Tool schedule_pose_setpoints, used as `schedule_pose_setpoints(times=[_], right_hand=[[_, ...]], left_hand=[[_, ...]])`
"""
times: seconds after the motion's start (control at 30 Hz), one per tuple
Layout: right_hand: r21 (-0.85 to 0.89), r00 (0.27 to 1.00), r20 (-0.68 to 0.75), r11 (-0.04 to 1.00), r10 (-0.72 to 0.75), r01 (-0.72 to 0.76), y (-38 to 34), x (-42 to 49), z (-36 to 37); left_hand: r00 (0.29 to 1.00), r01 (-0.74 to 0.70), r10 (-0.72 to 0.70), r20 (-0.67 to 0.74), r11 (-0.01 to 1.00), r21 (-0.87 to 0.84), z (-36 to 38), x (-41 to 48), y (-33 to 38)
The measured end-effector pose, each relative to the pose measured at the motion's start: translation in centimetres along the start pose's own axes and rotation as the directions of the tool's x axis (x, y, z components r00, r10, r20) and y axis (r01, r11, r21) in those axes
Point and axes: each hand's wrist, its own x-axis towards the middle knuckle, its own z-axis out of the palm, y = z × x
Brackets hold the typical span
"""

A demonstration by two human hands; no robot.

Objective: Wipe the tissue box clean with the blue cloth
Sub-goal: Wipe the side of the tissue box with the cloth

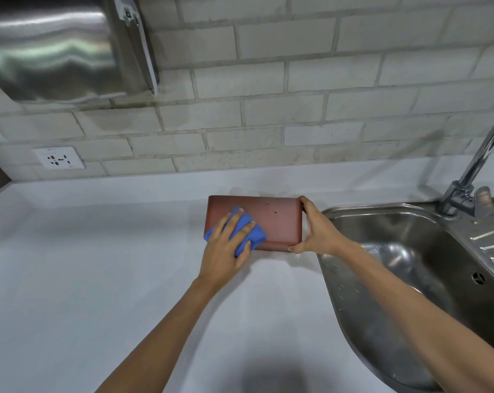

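Reddish-brown rectangular tissue box [268,219] sits on the white countertop [98,251], just left of the stainless steel sink [396,251], long side running left-right. My left hand [226,245] is flat on the folded blue cloth [247,235], fingers spread, pressing it onto the left part of the box's upper face. Cloth overhangs the box's front-left corner a bit. My right hand [316,231] is clamped on the box's right end: thumb at the front corner, fingers wrapped over the far corner. A few small dark specks show on the upper face right of centre, not under the cloth. Chrome tap [472,171] stands behind the sink at far right. White brick-tile wall [268,95] behind, with a white socket plate [59,158] low left and a brushed steel wall dispenser [58,46] top left.
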Motion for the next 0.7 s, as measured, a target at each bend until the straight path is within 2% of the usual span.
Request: schedule_pose_setpoints(times=[0.07, 0.13, 0.2, 0.33, 0.4, 0.57, 0.63, 0.7], right_hand=[[0.009, 1.000, 0.009, 1.000, 0.007, -0.007, 0.1, 0.1, 0.2], [0.004, 1.000, -0.004, 1.000, 0.007, -0.007, 0.3, 0.1, 0.4], [-0.011, 1.000, -0.024, 1.000, -0.001, 0.001, 0.3, 0.1, 0.5], [-0.008, 1.000, -0.026, 1.000, -0.016, 0.016, 0.2, -0.1, 0.3], [-0.003, 1.000, -0.016, 1.000, -0.015, 0.015, 0.2, -0.1, 0.4], [0.007, 1.000, -0.016, 1.000, -0.001, 0.001, 0.6, 0.0, 0.8], [0.001, 1.000, -0.030, 1.000, -0.007, 0.007, 0.6, 0.0, 0.9], [0.004, 0.999, -0.043, 1.000, -0.008, 0.008, 0.5, 0.0, 0.8]], left_hand=[[0.991, 0.128, -0.128, -0.049, 0.992, 0.001, 0.2, 1.8, 0.5], [0.985, 0.162, -0.162, -0.050, 0.987, -0.005, 0.9, 3.8, 1.9], [0.992, 0.118, -0.119, -0.048, 0.993, -0.008, 1.9, 4.6, 3.4], [0.994, -0.110, 0.110, 0.015, 0.994, 0.010, 2.0, 1.5, 3.7], [0.990, -0.139, 0.138, 0.040, 0.990, 0.013, 1.3, 0.1, 2.2], [0.986, 0.151, -0.151, -0.075, 0.988, 0.002, 1.3, 3.5, 2.0], [0.987, 0.150, -0.149, -0.066, 0.989, 0.000, 2.2, 5.3, 3.6], [0.997, 0.071, -0.071, -0.031, 0.997, 0.008, 3.0, 5.0, 4.9]])
